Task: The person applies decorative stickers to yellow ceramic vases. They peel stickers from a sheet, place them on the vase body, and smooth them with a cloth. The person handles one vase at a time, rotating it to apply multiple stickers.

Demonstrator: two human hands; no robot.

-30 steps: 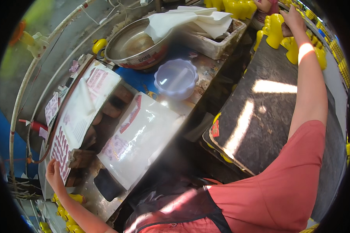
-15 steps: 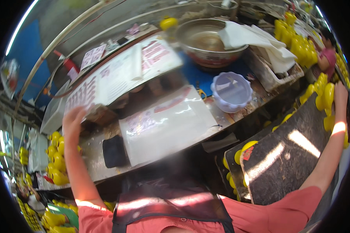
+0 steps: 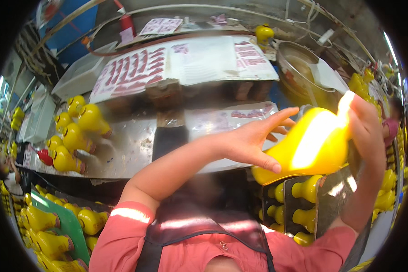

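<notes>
A glossy yellow vase (image 3: 319,140) with a wide body is held tilted above the front of the bench. My right hand (image 3: 365,120) is closed on its right end. My left hand (image 3: 254,143) reaches across to its other side, thumb stretched over the yellow surface and fingers spread along the far edge. Whether those left fingers press on it, I cannot tell. Behind my left hand lies a white sheet with red printed patches (image 3: 254,111). A dark cloth-like pad (image 3: 170,140) rests on the bench beyond my left forearm.
Several yellow vases (image 3: 75,138) stand at the bench's left end. A raised white board (image 3: 204,61) carries rows of red decals. A metal basin (image 3: 299,63) sits at the back right. Racks of yellow vases (image 3: 306,188) and a green board (image 3: 72,226) flank me below the bench.
My right hand has brought a yellow vase from the right-hand rack in front of me. My left hand has moved from the bench's left side over to the vase. The view has turned.
</notes>
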